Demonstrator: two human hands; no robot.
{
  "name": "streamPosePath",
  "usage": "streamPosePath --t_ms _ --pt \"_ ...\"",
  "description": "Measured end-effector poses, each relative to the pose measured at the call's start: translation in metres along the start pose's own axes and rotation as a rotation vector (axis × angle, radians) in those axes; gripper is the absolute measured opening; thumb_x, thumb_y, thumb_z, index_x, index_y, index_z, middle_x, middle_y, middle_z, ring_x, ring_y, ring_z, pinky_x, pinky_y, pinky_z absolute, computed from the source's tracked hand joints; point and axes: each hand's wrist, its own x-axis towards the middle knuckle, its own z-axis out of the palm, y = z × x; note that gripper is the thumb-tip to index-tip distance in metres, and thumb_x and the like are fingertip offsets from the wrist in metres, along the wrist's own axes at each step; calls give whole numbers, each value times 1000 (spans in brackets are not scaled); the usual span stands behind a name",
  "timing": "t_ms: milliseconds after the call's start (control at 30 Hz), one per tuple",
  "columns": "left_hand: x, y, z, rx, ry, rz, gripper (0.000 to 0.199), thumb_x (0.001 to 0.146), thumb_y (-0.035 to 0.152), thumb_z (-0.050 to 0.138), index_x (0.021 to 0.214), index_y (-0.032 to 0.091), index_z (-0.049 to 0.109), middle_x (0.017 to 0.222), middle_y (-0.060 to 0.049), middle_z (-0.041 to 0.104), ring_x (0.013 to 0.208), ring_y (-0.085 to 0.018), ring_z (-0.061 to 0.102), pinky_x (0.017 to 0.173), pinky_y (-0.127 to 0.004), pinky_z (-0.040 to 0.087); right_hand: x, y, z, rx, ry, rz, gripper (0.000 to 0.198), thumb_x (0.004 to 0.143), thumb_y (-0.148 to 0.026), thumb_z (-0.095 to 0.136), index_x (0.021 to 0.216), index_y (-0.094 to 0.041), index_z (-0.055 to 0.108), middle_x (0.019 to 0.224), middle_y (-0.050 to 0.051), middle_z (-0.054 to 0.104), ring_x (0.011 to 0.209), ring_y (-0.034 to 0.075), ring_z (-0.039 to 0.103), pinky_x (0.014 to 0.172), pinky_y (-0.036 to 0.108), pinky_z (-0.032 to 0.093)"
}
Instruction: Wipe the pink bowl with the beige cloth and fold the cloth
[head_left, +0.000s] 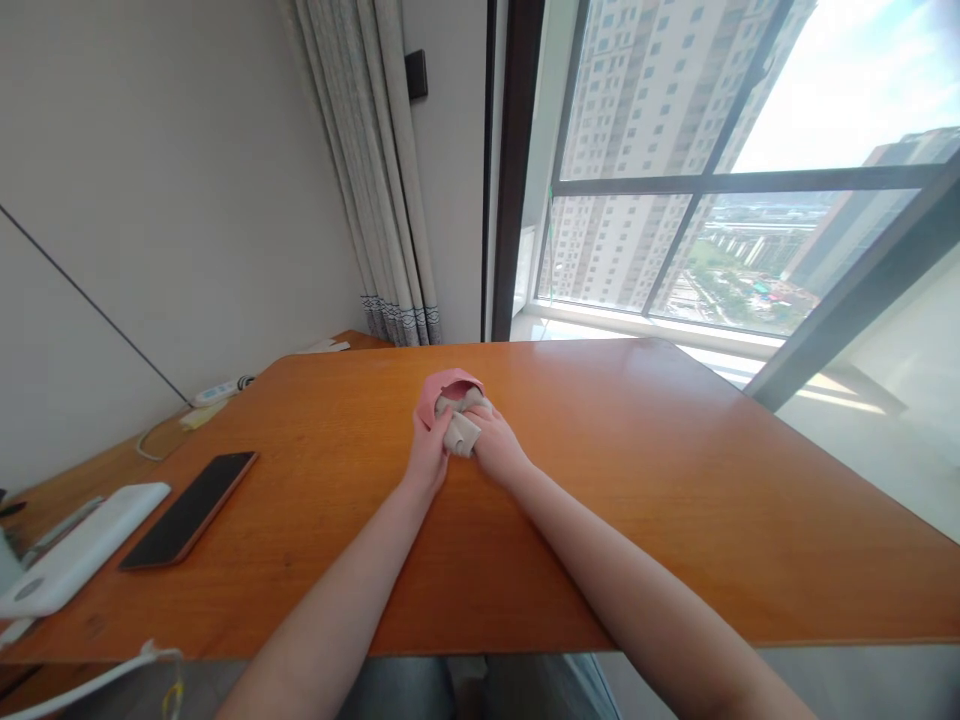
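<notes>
One pink cap-like fabric item (448, 382) with beige cloth (461, 433), two hands gripping.
The pink item is sitting mid-table, its rounded side facing far, its opening facing near; crumpling is obscuring any long axis. The left hand (427, 447) is clasping its left side, the right hand (499, 445) clasping the cloth's right, the two almost meeting. One orange-brown wooden table (645, 480) is bearing one black phone (191, 508) and one white device (82, 545), left; one curtain (375, 160) is hanging far.
</notes>
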Motion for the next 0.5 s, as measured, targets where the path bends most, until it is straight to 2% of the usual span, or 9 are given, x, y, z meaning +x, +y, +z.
streamPosePath --t_ms 133,267,433,500 --pt "9 2 -9 61 1 -12 46 73 34 71 112 20 52 121 -10 60 110 -21 59 95 -36 46 1 -2 5 0 -27 20 25 85 -17 52 106 -22 63 88 5 62 94 20 53 100 38 37" --pt "18 5 -19 116 -22 -127 50 68 36 74 112 21 54 116 -11 62 100 -22 63 85 -37 51 2 2 0 -27 -59 -20 25 82 -17 54 104 -22 65 86 5 62 98 20 53 107 42 28" --pt "18 6 -20 193 -32 -208 48 69 46 71 106 18 58 101 -9 66 86 -19 65 69 -28 52 -1 6 -12 -8 -82 -59 12 79 -20 56 85 -21 66 80 5 61 87 19 55 94 37 41" --pt "17 7 -20 163 -97 -238 48 72 51 66 104 17 60 98 -9 67 83 -19 64 66 -27 52 -4 6 -13 64 5 -67 12 79 -22 54 82 -21 65 82 5 63 88 20 57 92 37 44"
